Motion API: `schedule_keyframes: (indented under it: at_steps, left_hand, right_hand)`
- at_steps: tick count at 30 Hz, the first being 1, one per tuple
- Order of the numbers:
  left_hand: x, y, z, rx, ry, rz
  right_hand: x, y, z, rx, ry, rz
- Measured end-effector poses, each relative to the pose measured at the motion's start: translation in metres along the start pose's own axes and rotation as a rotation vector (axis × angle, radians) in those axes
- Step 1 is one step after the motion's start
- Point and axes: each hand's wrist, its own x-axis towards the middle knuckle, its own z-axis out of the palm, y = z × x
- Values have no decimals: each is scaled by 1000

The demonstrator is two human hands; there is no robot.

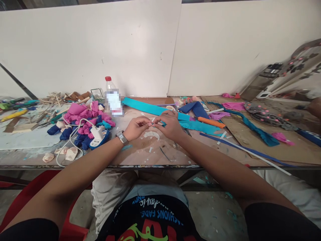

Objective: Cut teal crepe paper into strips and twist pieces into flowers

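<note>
My left hand [137, 128] and my right hand [170, 125] meet above the table, fingertips pinched together. Between them is a small turquoise piece [164, 124], mostly covered by my fingers; its material is hard to make out. Just behind my hands, a long turquoise strip [150, 107] lies across the table. Beside my right hand are another turquoise strip [200, 127] with a ragged edge and an orange-handled tool [211, 122], perhaps a cutter. White scraps [151, 135] lie under my hands.
Left of my hands are pink and blue fabric-like rolled pieces [77, 113], a power strip [100, 140] with a white cable, and a bottle [109, 83] behind a lit phone [114, 102]. Cardboard [240, 134], a white stick [255, 157] and a grey decorated piece [267, 115] lie right.
</note>
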Motion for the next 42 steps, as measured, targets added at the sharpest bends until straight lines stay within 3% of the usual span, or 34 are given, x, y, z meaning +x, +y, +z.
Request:
schedule_keyframes:
  at_steps: [7,20,28,42]
  left_hand:
    - [1,2,-1,-37,-23,-3]
    - [0,0,0,23,72,-101]
    - [0,4,-1,-61,-2,-154]
    - [-1,5,1,-115,-37,-182]
  right_hand:
    - [0,-1,1,15,47,-18]
    - [0,0,2,21,9,15]
    - [0,-3,-2,17,-43,6]
    - [0,2,4,106,46,53]
